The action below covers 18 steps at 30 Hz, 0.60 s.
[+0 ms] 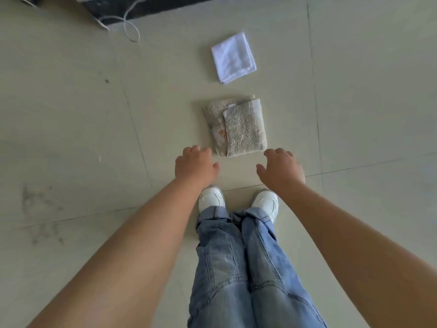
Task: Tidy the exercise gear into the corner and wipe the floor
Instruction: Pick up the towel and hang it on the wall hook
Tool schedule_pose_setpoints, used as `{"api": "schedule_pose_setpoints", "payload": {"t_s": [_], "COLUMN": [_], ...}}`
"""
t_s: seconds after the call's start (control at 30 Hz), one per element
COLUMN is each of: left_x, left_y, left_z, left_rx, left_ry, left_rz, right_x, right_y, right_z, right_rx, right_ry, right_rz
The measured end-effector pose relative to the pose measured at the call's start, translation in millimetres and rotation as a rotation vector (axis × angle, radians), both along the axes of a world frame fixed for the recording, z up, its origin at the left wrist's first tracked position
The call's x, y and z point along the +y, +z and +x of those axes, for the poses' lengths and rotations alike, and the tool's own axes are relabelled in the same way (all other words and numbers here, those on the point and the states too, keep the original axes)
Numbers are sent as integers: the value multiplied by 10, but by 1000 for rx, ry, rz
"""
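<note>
A folded beige towel with an orange stain lies on the pale tiled floor just ahead of my feet. Beyond it lies a folded white cloth. My left hand hangs over the floor just left of the towel's near edge, fingers loosely curled, holding nothing. My right hand hovers just right of the same edge, also loose and holding nothing. Neither hand touches the towel.
A white cord loops on the floor at the top left, beside a dark mat or base. Grey scuff marks smear the tiles at the left. My white shoes and jeans fill the lower middle.
</note>
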<state>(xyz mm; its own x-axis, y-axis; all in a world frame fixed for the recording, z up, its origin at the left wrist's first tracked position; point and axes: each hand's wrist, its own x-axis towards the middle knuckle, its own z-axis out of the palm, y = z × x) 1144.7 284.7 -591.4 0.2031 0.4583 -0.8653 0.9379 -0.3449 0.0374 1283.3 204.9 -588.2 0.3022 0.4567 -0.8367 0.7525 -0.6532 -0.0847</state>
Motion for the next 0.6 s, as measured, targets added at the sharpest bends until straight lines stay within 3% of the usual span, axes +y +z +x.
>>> {"api": "schedule_pose_setpoints", "payload": {"t_s": [0.17,0.3,0.47,0.6], "left_x": [-182,-323,-424,-426], "left_y": [-1227,-1858,-2215,-2056], "left_z": [162,332,405,393], "left_rx": [2,-10,2,-44], "left_ry": [16,55,162,260], "left_rz": [-43,-24,63,65], "right_x": [-201,-226,-212,-239], "right_y": [-1283,-1945,-2229,-2067], "right_z": [25,62,175,273], "right_rx": [-102,-153,-185,-163], "right_ry": [-10,-93,-74,-42], "right_rz": [-19,43,138,189]}}
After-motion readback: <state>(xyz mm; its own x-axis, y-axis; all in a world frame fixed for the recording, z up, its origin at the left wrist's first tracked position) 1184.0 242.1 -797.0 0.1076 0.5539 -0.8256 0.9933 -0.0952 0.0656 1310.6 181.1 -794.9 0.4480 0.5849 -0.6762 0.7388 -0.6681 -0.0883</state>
